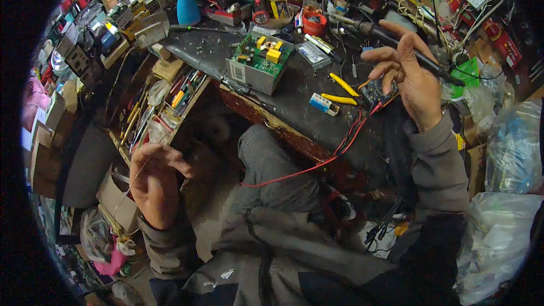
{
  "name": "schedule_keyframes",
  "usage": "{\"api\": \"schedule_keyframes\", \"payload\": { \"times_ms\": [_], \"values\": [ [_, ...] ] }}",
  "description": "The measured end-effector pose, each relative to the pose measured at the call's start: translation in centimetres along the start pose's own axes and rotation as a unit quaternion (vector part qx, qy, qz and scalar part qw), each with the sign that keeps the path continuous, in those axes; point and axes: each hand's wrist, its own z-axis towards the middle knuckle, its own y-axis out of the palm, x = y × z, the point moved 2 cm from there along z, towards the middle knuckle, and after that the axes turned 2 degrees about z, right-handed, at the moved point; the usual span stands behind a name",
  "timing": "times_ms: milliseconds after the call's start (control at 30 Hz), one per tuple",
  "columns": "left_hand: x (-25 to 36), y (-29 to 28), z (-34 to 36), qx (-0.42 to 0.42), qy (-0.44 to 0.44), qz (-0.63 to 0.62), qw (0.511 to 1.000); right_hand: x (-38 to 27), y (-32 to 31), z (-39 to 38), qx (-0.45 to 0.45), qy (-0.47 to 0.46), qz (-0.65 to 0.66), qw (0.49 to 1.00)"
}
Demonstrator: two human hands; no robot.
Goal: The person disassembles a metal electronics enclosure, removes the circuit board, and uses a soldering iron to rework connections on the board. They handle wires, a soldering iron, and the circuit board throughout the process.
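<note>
My left hand [156, 184] is at the lower left of the head view, fingers curled on a thin wire [135, 178]. My right hand [416, 82], at upper right, holds a black-handled soldering iron [435, 63], its tip end pointing up-left. Beneath the right fingers lies a dark multimeter [374, 92], partly hidden, with red and black leads [323, 163] trailing across the bench edge. Yellow-handled pliers [339, 98] and a small blue-and-white box [318, 102] lie beside it. A metal-cased green circuit board [265, 56] sits on the dark bench.
A drawer of tools [190, 88] is left of my knees. A blue spray bottle [187, 5], red tub [313, 22] and tangled cables [470, 20] crowd the bench's back. Plastic bags [498, 238] stand at right; boxes and parts fill the far left [54, 136].
</note>
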Motion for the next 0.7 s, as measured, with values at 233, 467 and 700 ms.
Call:
{"api": "schedule_keyframes", "payload": {
  "times_ms": [233, 467, 700],
  "values": [
    [3.4, 6.8, 4.2, -0.052, 0.032, 0.213, 0.975, -2.6, 5.3, 0.3, -0.053, -0.095, 0.040, 0.993],
    [2.2, 14.7, 5.2, -0.262, 0.178, 0.466, 0.826, -3.5, 8.0, 0.1, -0.240, -0.151, 0.064, 0.957],
    [-2.6, 17.1, 3.8, -0.365, 0.093, 0.441, 0.815, -2.9, 7.9, -1.0, -0.211, -0.205, -0.086, 0.952]
  ]
}}
